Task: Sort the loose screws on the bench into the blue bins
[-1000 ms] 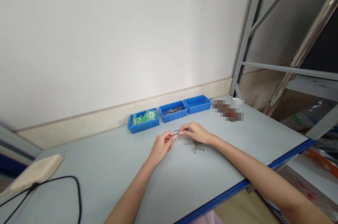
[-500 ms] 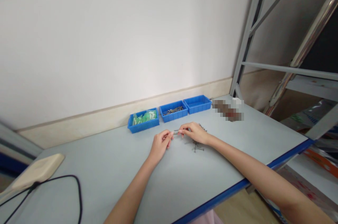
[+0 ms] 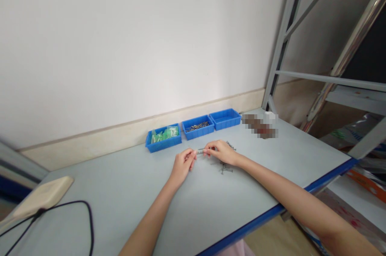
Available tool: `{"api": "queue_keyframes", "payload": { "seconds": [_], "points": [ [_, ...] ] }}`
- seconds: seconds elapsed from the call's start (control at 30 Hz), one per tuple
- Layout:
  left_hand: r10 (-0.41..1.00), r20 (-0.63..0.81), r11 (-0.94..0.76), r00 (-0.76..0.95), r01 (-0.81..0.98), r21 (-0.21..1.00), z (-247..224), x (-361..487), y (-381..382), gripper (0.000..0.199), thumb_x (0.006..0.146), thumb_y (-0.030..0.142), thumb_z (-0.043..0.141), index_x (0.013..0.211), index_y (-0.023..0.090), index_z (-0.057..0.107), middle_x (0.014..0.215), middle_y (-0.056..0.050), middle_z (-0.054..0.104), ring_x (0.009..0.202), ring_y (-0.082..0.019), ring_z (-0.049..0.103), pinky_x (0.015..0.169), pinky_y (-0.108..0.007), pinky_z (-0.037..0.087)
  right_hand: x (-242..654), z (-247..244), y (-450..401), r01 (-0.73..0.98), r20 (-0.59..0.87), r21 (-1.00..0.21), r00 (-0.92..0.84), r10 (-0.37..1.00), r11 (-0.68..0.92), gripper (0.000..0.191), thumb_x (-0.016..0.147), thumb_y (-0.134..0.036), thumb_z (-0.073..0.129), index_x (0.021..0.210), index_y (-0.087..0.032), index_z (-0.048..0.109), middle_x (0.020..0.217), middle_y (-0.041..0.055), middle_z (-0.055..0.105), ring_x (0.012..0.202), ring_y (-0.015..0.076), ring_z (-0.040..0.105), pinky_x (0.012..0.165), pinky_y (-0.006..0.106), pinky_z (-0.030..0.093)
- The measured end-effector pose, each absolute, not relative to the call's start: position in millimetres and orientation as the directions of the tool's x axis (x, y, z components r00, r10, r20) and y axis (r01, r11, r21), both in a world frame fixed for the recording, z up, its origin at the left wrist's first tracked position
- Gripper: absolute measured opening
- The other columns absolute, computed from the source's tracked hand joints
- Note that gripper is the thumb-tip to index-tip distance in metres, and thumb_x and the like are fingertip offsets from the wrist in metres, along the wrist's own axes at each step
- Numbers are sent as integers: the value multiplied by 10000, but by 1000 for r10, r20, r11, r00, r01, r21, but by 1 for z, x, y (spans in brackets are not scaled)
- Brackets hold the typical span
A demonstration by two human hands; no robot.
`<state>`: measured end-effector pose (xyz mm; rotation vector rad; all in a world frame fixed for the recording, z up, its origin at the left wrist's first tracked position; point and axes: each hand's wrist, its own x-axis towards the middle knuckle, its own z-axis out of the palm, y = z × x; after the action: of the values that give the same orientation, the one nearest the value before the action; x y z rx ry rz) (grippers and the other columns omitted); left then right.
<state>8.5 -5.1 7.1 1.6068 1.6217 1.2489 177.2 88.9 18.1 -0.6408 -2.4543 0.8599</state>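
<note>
My left hand (image 3: pixel 182 165) is closed in a pinch on the left end of a small, slim, whitish-metallic piece (image 3: pixel 200 151). At the other end of it, the fingertips of my right hand (image 3: pixel 222 153) pinch as well, so the piece spans the short gap between both hands just above the table. Its exact kind is too small to make out. Loose screws (image 3: pixel 226 170) lie on the table under and in front of my right hand. More screws (image 3: pixel 231 146) lie behind that hand, partly hidden by it.
Along the wall stand a blue bin with green-and-clear packets (image 3: pixel 163 146), a blue bin of screws (image 3: pixel 199 132) and a third blue bin (image 3: pixel 225 123). A pixelated patch (image 3: pixel 259 126) covers something at right. A cream box (image 3: pixel 45 196) and black cable (image 3: pixel 90 219) lie at left.
The fingertips have drawn very slightly apart, and a little more of the slim piece shows between them. Bins and loose screws stay where they were.
</note>
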Motion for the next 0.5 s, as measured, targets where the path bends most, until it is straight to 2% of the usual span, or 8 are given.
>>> {"api": "queue_keyframes", "payload": {
  "seconds": [0.2,0.4,0.5],
  "points": [
    [968,203,-133,-144,388,912,8,10,-5,290,790,459,485,771,170,509,431,75,437,382,-90,391,443,-205,308,177,16,90,249,309,-673,-761,571,697,228,837,-350,515,851,-185,671,799,10,668,691,126,548,634,209,350],
    [961,231,-143,-150,442,885,8,7,-5,402,824,497,408,629,162,515,395,59,398,385,-91,389,472,-218,324,175,14,99,210,217,-731,-831,513,649,337,855,-414,458,815,-157,672,660,-2,631,591,113,508,567,205,350],
    [959,233,-151,-164,401,903,5,2,-3,426,829,518,376,656,157,524,417,46,432,383,-94,403,454,-217,327,161,26,119,198,239,-772,-789,565,604,367,872,-408,424,837,-128,660,679,17,632,607,120,522,559,204,362]
  ]
}}
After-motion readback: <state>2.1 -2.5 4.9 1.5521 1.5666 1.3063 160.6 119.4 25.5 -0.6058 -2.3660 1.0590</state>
